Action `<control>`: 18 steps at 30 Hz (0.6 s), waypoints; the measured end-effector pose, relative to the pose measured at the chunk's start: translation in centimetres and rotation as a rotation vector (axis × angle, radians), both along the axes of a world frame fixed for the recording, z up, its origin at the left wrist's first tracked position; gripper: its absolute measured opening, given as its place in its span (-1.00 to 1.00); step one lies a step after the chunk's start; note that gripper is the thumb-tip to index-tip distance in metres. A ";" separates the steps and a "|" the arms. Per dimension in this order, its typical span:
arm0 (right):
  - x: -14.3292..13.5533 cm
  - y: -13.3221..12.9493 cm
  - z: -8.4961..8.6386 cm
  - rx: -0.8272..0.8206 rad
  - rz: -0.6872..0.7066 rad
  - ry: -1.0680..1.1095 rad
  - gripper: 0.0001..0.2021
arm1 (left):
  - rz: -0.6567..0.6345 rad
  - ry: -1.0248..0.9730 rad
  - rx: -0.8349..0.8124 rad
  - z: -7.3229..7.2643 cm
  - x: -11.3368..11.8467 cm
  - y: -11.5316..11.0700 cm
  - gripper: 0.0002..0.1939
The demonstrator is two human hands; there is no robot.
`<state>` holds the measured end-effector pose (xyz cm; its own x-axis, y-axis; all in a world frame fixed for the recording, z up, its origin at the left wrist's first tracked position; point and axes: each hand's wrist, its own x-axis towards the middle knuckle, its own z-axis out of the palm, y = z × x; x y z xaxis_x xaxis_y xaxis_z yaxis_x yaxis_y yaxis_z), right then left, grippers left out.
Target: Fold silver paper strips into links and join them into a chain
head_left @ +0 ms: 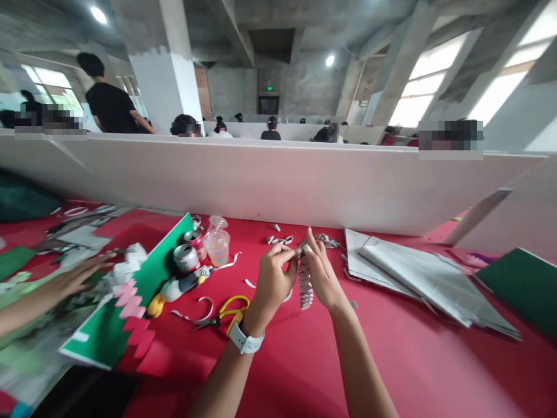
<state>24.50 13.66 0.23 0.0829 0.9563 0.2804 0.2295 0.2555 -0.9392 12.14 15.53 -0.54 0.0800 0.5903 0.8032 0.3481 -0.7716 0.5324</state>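
Centre frame, our left hand (277,270) and right hand (321,273) pinch the folded chain (306,287) in their grip, scissors (219,320) crowding in lower left, papers (409,273) stacked right.

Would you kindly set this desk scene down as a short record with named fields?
Left hand: pinching the upper end of a folded-paper chain
Right hand: thumb at that end, exact grip unclear
Left wrist: pale watch strap
Left of hands: yellow-handled scissors, bird figure, two cans, plastic cup
Right side: stacked pale sheets
Surface: red tabletop
Behind: white partition
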 end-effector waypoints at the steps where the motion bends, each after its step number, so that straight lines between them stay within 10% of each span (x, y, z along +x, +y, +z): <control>1: -0.4 -0.5 -0.3 -0.013 0.036 -0.017 -0.36 | 0.021 -0.001 -0.030 -0.4 -0.6 -0.6 -0.80; 12: -2.9 -6.6 -1.0 -0.157 0.420 0.196 -0.29 | -0.136 -0.450 -0.528 -1.9 -5.1 -7.5 -0.75; 18: -3.9 -9.8 -2.4 -0.019 0.221 0.489 -0.42 | -0.264 -0.462 -0.532 -1.3 -5.6 -10.0 -0.68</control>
<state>20.58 3.90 -2.14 -0.0042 0.9704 0.2416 -0.2928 0.2298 -0.9281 6.52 5.58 -1.84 -0.0036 0.9159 0.4015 -0.1622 -0.3967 0.9035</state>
